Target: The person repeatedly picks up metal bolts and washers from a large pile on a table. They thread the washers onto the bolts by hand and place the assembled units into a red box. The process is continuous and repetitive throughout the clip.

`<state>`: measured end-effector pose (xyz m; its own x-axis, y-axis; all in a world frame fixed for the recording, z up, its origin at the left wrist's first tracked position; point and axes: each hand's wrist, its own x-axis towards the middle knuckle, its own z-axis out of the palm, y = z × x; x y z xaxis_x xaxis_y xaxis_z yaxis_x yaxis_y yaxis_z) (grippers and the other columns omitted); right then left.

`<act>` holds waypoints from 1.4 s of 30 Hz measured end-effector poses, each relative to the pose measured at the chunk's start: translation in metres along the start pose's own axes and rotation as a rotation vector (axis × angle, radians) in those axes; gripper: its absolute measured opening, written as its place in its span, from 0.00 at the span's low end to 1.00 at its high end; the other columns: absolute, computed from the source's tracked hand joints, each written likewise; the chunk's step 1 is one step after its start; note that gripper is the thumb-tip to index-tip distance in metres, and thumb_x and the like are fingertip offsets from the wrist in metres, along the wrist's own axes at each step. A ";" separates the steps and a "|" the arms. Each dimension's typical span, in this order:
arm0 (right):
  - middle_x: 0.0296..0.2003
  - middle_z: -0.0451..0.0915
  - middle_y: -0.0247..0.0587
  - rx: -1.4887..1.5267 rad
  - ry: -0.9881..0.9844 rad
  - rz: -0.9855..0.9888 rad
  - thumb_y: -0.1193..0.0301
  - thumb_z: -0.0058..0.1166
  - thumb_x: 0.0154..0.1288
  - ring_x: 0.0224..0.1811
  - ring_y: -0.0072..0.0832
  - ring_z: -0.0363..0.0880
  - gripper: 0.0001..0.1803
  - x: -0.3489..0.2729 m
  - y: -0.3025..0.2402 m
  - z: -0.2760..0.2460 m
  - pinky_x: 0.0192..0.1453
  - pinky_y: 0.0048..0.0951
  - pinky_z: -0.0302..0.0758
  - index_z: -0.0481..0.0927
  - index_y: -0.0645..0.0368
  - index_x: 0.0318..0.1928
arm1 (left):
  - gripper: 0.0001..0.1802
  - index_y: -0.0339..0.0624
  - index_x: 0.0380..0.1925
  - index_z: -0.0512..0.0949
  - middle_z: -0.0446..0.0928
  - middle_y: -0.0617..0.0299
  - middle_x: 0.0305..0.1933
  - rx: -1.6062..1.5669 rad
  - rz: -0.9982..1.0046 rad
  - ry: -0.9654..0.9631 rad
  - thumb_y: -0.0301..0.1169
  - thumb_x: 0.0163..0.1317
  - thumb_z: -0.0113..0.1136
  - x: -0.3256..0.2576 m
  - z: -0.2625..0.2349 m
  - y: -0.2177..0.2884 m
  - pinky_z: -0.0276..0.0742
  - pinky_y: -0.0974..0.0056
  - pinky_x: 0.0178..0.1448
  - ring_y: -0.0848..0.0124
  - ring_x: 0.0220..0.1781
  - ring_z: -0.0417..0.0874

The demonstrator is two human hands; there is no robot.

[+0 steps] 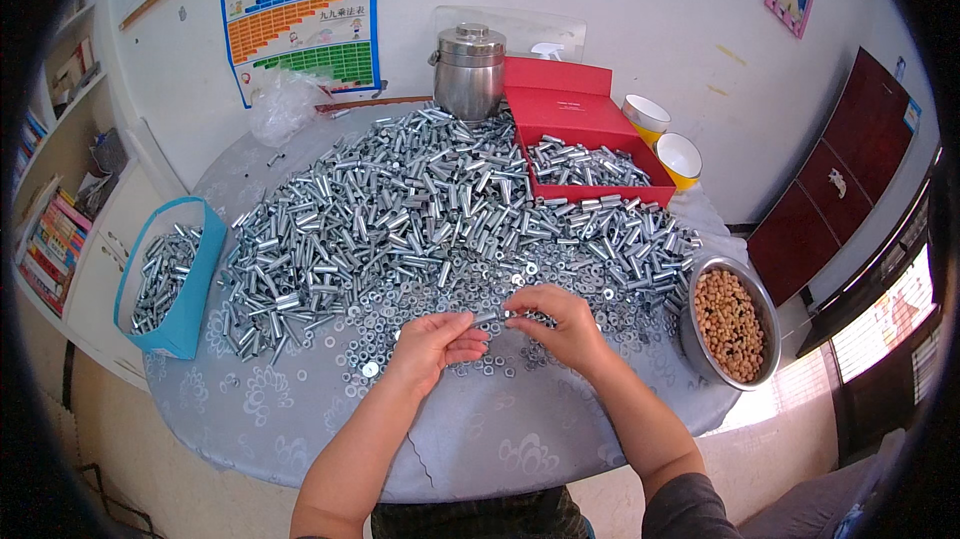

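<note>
Between my two hands, over the near edge of the pile, is a short silvery metal sleeve. Thumb and fingers of my left hand grip one end of it. My right hand is closed in a pinch at the sleeve's other end, where a small part is too tiny to make out. Around and beyond both hands lie loose washers and nuts. Farther back, a broad heap of metal sleeves covers much of the table.
A blue box of sleeves stands left, and an open red box of sleeves at the back. Steel pot, yellow-and-white bowls and plastic bag sit along the far side. A metal basin of small brown pieces is right, on the grey tablecloth.
</note>
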<state>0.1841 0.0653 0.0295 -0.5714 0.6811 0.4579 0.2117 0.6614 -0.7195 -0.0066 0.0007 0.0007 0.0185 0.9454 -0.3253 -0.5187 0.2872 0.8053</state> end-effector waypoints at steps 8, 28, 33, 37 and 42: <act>0.29 0.77 0.41 -0.009 -0.019 0.061 0.71 0.57 0.53 0.31 0.32 0.75 0.08 0.001 -0.001 0.000 0.35 0.28 0.71 0.78 0.62 0.32 | 0.13 0.29 0.35 0.74 0.78 0.49 0.30 0.077 0.060 -0.001 0.31 0.58 0.55 -0.004 0.005 0.003 0.79 0.68 0.33 0.65 0.28 0.81; 0.31 0.76 0.35 0.037 -0.236 0.316 0.83 0.38 0.49 0.30 0.19 0.71 0.22 -0.005 0.013 -0.001 0.37 0.20 0.70 0.75 0.61 0.46 | 0.12 0.29 0.36 0.73 0.78 0.49 0.31 -0.007 0.130 0.060 0.29 0.59 0.53 -0.002 0.005 0.003 0.80 0.68 0.33 0.66 0.28 0.81; 0.33 0.76 0.37 0.134 -0.174 0.186 0.83 0.39 0.46 0.29 0.19 0.72 0.22 -0.003 0.010 -0.001 0.34 0.20 0.70 0.77 0.61 0.43 | 0.11 0.29 0.36 0.73 0.78 0.49 0.30 -0.015 0.152 0.066 0.29 0.59 0.53 0.000 0.004 0.001 0.80 0.68 0.33 0.66 0.28 0.81; 0.32 0.77 0.37 0.215 -0.046 0.252 0.84 0.39 0.45 0.29 0.19 0.73 0.21 0.000 -0.008 0.000 0.33 0.19 0.70 0.77 0.61 0.41 | 0.11 0.29 0.36 0.73 0.78 0.49 0.30 -0.005 0.156 0.067 0.29 0.59 0.53 -0.001 0.004 0.002 0.80 0.68 0.33 0.66 0.28 0.81; 0.30 0.77 0.39 0.176 -0.076 0.265 0.81 0.43 0.46 0.29 0.23 0.73 0.14 -0.002 0.001 0.001 0.35 0.23 0.70 0.78 0.61 0.35 | 0.11 0.29 0.36 0.73 0.78 0.50 0.30 0.000 0.156 0.066 0.29 0.59 0.53 -0.001 0.004 0.002 0.80 0.68 0.33 0.66 0.28 0.81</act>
<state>0.1844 0.0638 0.0275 -0.5735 0.7926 0.2072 0.2244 0.3953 -0.8907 -0.0042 0.0011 0.0042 -0.1182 0.9665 -0.2278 -0.5107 0.1375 0.8487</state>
